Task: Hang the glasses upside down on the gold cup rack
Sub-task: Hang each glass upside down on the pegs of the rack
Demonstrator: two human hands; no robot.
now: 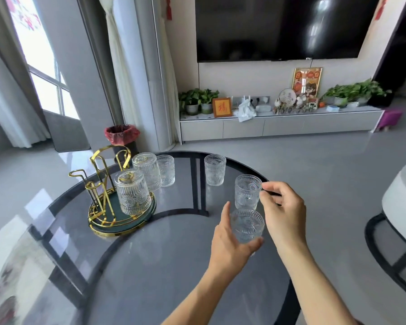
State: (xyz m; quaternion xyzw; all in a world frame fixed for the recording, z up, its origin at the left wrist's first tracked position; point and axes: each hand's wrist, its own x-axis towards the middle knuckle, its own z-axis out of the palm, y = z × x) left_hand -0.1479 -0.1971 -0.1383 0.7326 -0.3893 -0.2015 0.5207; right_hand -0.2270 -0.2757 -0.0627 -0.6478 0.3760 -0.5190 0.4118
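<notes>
The gold cup rack [99, 181] stands on a round dark green tray [148, 213] at the left of the glass table. Two ribbed glasses hang upside down on it, a near one [131, 192] and a far one [147, 171]. My left hand [227, 245] is wrapped around a glass [246, 225] held tilted just above the table. Behind that one, an upright glass [247, 192] has its right rim pinched by the thumb and forefinger of my right hand [284, 212]. Two more upright glasses, one [165, 170] beside the rack and one [215, 170] further right, stand at the far side.
The round grey glass table [164, 254] has dark frame bars beneath it. A white stool with black legs [399, 207] sits to the right. A red-lined bin [121, 137] stands on the floor behind the rack, and a TV cabinet [279, 126] lines the far wall.
</notes>
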